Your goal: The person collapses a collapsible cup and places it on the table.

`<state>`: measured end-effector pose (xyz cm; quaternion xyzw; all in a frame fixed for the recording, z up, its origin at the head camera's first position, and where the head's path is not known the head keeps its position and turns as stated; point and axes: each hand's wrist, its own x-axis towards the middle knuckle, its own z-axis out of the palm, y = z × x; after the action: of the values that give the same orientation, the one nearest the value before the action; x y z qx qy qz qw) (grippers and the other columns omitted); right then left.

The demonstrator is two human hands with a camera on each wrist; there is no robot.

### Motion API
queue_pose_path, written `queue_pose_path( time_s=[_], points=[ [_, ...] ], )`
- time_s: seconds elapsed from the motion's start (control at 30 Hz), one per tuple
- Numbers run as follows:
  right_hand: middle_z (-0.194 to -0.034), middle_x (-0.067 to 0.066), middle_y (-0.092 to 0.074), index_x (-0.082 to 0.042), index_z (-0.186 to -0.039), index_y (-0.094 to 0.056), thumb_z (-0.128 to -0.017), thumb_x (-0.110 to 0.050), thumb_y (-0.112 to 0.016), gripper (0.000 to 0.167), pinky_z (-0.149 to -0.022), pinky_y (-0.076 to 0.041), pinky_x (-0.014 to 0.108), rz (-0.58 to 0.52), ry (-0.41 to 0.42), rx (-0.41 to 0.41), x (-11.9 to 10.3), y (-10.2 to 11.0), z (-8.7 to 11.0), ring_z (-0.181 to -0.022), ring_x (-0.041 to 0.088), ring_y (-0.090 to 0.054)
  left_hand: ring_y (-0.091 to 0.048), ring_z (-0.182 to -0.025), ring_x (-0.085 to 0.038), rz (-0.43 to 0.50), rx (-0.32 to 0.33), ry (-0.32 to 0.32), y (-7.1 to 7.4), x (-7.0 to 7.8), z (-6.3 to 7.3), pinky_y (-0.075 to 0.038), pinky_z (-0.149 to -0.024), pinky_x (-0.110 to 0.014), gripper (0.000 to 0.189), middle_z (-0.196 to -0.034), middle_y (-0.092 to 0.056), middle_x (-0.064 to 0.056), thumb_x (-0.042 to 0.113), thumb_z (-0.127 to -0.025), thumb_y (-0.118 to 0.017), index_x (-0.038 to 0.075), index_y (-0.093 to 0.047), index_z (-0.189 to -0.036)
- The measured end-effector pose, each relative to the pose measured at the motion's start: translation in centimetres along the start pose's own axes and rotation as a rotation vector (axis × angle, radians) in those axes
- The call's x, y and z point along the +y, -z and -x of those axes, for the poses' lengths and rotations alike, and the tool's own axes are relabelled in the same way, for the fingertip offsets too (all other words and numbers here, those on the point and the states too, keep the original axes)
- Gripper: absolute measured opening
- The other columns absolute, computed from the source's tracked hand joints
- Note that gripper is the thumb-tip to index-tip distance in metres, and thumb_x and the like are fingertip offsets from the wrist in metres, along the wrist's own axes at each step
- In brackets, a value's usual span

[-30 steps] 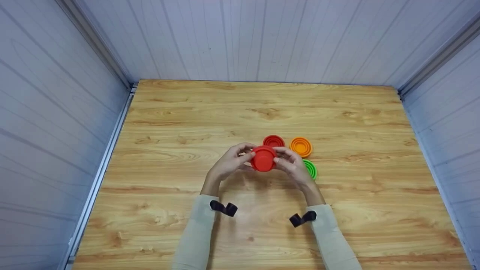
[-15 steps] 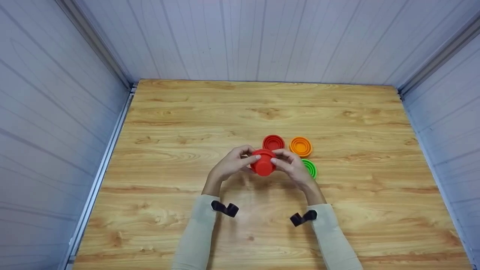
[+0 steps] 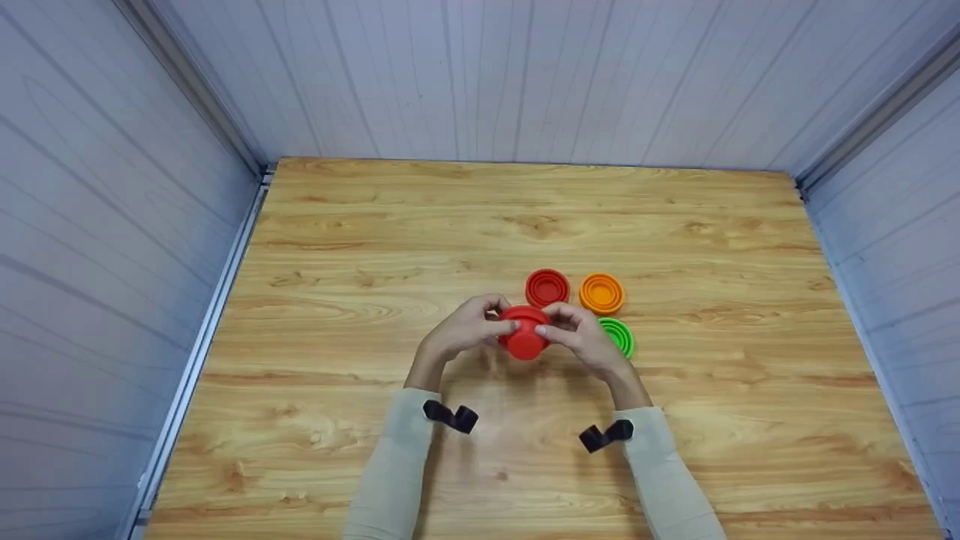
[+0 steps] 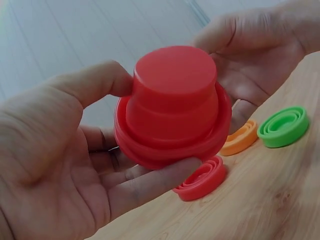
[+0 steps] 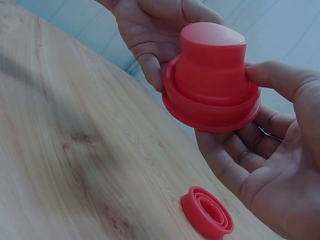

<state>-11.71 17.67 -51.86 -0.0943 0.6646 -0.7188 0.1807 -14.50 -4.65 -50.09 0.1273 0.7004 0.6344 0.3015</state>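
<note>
Above the table, a red collapsible cup (image 3: 525,341) is held base-up between both hands, its stepped wall partly pushed out from the wide rim. My left hand (image 3: 469,328) grips its left side, the thumb on the stepped wall and the fingers under the rim (image 4: 165,157). From the other side my right hand (image 3: 589,341) grips it the same way, thumb against the wall (image 5: 212,75). Just beyond the hands lies a flattened red collapsible cup (image 3: 547,287). An orange one (image 3: 601,293) sits to its right, and a green one (image 3: 618,337), partly covered by my right hand.
The wood-grain table (image 3: 360,240) meets a pale panelled wall (image 3: 480,82) at the back, with further panels on the left and right. A black wrist mount (image 3: 450,417) sits on the left sleeve and another black mount (image 3: 606,436) on the right one.
The held cup has come slightly nearer the body and its base stands out further from the rim. Both thumbs have shifted inward onto its wall. The cups on the table have not moved.
</note>
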Motion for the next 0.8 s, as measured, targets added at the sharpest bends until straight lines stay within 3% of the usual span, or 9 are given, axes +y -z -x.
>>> queue_pose_path(
  time_s=[0.23,0.47,0.8],
  points=[
    [-0.098,0.004,-0.062,0.012,-0.107,-0.055,-0.089,-0.005,-0.064,0.026,-0.074,-0.056,0.023,0.072,0.021,0.042,-0.32,-0.42,-0.10,-0.083,0.013,-0.063,-0.066,-0.076,-0.015,-0.008,-0.002,-0.016,-0.05,0.07,-0.01,-0.059,-0.065,-0.031,0.014,-0.095,-0.060,-0.008,0.011,-0.088,-0.059,0.001,-0.055,-0.097],
    [-0.097,0.006,-0.064,0.011,-0.106,-0.056,-0.089,-0.005,-0.065,0.026,-0.072,-0.056,0.023,0.083,0.023,0.086,-0.48,-0.59,-0.01,-0.082,0.014,-0.064,-0.064,-0.086,-0.018,0.134,-0.077,-0.045,0.41,-0.16,0.31,-0.058,-0.079,-0.044,0.016,-0.096,-0.058,-0.008,0.005,-0.088,-0.050,-0.002,-0.054,-0.102],
    [-0.098,0.002,-0.065,0.011,-0.109,-0.057,-0.090,-0.005,-0.063,0.026,-0.073,-0.056,0.023,0.073,0.049,0.067,-0.07,-0.42,-0.14,-0.085,0.012,-0.065,-0.066,-0.084,-0.016,0.094,-0.063,-0.058,0.39,-0.26,0.32,-0.059,-0.074,-0.040,0.020,-0.097,-0.060,-0.008,0.002,-0.086,-0.053,-0.004,-0.053,-0.106]
  ],
)
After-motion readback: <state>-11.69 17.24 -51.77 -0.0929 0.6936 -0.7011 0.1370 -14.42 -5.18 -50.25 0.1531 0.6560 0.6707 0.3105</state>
